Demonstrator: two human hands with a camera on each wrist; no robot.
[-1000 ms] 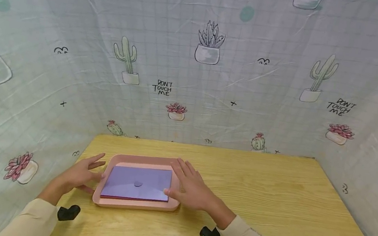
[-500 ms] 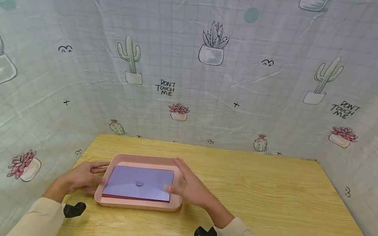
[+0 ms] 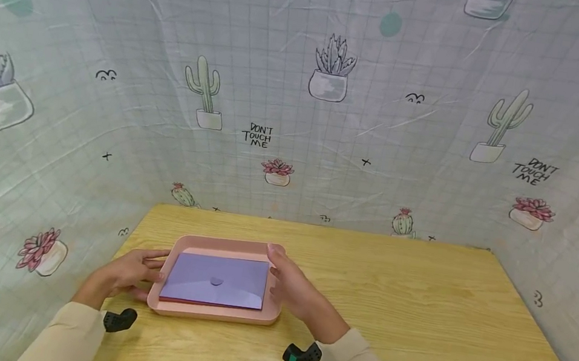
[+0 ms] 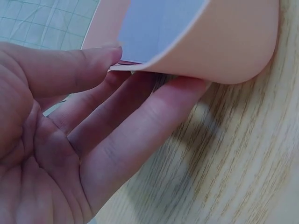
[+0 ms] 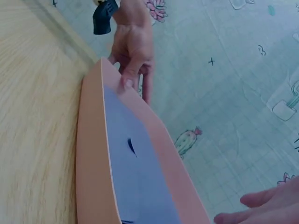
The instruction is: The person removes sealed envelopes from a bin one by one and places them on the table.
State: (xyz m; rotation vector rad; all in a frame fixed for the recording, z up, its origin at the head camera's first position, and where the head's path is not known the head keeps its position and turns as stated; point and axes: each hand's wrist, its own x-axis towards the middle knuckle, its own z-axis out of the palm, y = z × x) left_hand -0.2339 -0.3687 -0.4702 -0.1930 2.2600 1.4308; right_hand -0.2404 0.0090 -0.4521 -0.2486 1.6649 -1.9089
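Note:
A shallow pink tray with rounded corners stands on the left part of the table. Inside lies a flat purple piece, like an envelope, with a small half-round mark near its middle and a red edge showing beneath. My left hand holds the tray's left end; in the left wrist view its thumb is over the rim and its fingers are against the outer wall. At the opposite end, my right hand has its fingers extended by the rim, overlapping the tray's right side.
The yellow wood-grain table stretches far to the right. A grey-green cloth printed with cacti hangs behind it and on both sides. Black wrist devices sit near both cuffs.
My left fingers have closed onto the tray's left end. The right hand has turned, and its thumb has lifted from over the purple envelope to the tray's right edge.

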